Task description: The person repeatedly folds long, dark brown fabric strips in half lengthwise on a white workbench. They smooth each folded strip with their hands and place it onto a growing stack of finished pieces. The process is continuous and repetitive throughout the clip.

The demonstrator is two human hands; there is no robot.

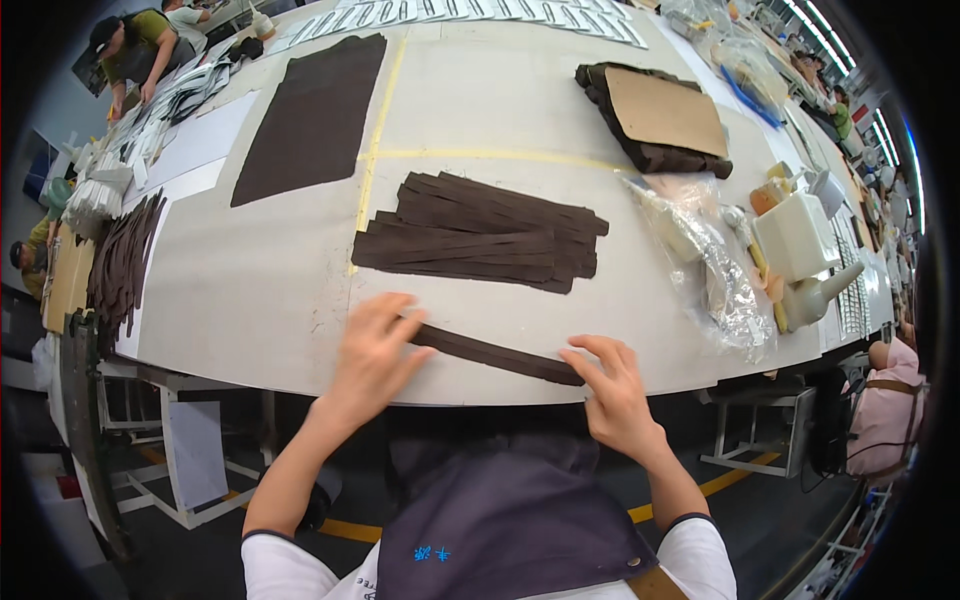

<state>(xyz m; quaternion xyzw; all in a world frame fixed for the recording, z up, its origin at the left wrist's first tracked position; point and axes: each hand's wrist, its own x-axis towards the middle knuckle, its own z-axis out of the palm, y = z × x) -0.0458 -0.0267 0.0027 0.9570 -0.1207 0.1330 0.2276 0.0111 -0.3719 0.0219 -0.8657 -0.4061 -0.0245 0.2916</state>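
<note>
A narrow dark brown strip (495, 354) lies slanting near the front edge of the table, with a line running along its length. My left hand (372, 350) is over its left end, fingers apart and a little blurred. At the right end, my right hand (612, 388) has its bent thumb and forefinger close together on the strip. Just beyond is a fanned pile of similar dark brown strips (480, 235), flat and overlapping.
A large dark brown sheet (315, 115) lies at the far left, beside yellow tape (480, 154). More strips (122, 265) hang over the left edge. On the right are a stack topped by a tan panel (665, 110), a plastic bag (715, 270) and a white bottle (797, 238).
</note>
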